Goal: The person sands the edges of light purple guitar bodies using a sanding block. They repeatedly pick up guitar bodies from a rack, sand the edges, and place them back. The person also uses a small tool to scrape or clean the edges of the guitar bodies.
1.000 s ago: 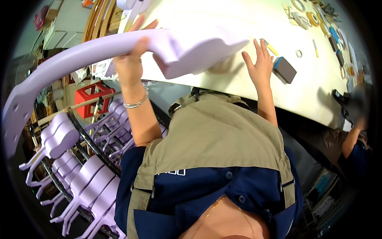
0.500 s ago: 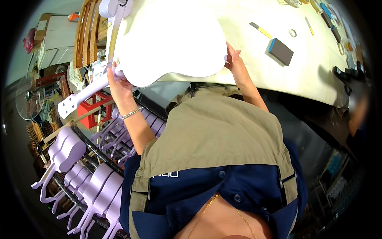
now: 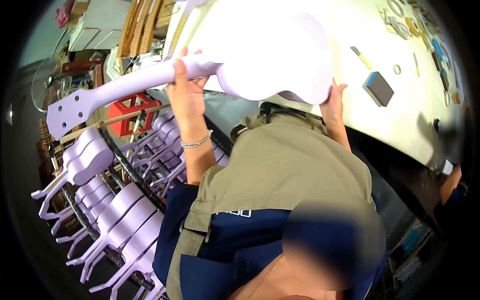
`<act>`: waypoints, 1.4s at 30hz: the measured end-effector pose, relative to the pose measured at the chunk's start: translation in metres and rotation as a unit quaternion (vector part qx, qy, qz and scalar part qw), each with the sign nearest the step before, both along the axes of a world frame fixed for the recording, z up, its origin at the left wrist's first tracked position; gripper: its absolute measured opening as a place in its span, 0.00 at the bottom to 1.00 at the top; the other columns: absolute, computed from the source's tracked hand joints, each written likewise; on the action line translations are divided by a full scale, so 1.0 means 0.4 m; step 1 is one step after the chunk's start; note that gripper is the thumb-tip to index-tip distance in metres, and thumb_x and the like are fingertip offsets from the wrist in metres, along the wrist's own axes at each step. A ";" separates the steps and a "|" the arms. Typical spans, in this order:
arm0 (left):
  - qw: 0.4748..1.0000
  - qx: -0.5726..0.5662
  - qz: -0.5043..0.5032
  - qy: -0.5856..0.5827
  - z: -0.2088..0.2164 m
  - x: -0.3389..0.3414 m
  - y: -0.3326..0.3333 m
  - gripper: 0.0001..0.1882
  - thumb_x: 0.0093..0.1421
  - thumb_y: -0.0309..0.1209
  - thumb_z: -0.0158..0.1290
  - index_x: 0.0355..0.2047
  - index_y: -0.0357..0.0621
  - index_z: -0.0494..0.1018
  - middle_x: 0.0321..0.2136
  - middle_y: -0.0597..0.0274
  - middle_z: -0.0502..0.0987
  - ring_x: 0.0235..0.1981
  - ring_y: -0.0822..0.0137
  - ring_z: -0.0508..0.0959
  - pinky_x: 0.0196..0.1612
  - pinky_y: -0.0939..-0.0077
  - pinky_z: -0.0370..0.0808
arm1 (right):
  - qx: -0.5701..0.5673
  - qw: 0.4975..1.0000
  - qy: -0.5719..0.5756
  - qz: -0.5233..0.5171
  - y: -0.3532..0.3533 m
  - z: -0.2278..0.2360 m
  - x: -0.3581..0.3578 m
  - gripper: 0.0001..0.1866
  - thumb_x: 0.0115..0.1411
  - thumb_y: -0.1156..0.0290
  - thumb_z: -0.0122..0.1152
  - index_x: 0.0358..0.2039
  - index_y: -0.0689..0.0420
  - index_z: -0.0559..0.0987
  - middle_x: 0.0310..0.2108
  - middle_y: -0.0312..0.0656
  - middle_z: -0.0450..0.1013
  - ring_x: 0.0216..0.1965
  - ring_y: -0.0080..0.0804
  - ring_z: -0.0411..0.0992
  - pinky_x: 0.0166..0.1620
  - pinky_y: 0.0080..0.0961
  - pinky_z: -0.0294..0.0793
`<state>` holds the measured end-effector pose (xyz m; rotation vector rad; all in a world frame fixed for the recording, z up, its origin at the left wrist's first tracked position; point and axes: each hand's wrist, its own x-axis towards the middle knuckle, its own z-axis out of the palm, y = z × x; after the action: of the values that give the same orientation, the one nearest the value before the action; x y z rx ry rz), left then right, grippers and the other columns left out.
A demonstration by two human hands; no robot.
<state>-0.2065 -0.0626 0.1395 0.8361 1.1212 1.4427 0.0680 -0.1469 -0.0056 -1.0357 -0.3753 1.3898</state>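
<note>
A lilac ukulele [image 3: 305,60] without strings is held tilted above the near edge of the table, its body washed out by bright light. My left hand [image 3: 189,95] is closed around its neck close to the body. The headstock, with several peg holes, points to the lower left. At the body's rounded right end, my right hand [image 3: 334,104] grips the rim, its fingers partly hidden behind it. Part of another lilac instrument [image 3: 189,7] shows on the table beyond my left hand.
On the cream table [image 3: 400,120] lie a sanding block [image 3: 378,90], a cutter knife [image 3: 362,58] and tape rolls [image 3: 414,27]. Lower left, lilac instrument bodies [image 3: 125,215] hang on a rack beside a red stool [image 3: 131,112]. Another person's arm [image 3: 451,184] shows at the right edge.
The ukulele has been lifted and tilted; its neck looks nearer and its headstock reaches farther left. Both hands keep their hold. The whole view has shifted, moving the table items rightward.
</note>
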 end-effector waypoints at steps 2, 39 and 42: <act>1.000 0.002 -0.021 0.010 0.013 0.017 -0.007 0.34 0.62 0.43 0.47 0.55 0.22 0.53 0.51 0.38 0.63 0.49 0.50 0.71 0.47 0.57 0.76 | -0.009 1.000 0.001 -0.019 -0.008 0.006 0.002 0.45 0.60 0.37 0.17 0.62 0.64 0.51 0.62 0.44 0.52 0.63 0.35 0.50 0.63 0.33 0.47; 0.959 0.145 -0.191 -0.149 -0.028 0.076 -0.010 0.21 0.56 0.42 0.54 0.43 0.41 0.65 0.42 0.48 0.74 0.51 0.50 0.71 0.54 0.58 0.67 | 0.119 0.984 -0.116 0.066 -0.014 -0.163 0.154 0.34 0.53 0.65 0.60 0.58 0.60 0.59 0.52 0.42 0.63 0.53 0.34 0.63 0.56 0.37 0.62; 0.977 0.134 -0.157 -0.062 0.014 0.081 -0.005 0.39 0.58 0.41 0.52 0.63 0.47 0.43 0.48 0.45 0.70 0.50 0.53 0.72 0.48 0.64 0.73 | 0.098 0.990 -0.084 0.049 0.007 -0.109 0.138 0.33 0.54 0.64 0.58 0.58 0.60 0.58 0.53 0.42 0.63 0.54 0.35 0.63 0.56 0.36 0.62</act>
<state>-0.1743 -0.0648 0.1452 1.0463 0.6729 1.3730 0.1232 -0.1440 -0.0494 -0.9851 -0.6809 1.3262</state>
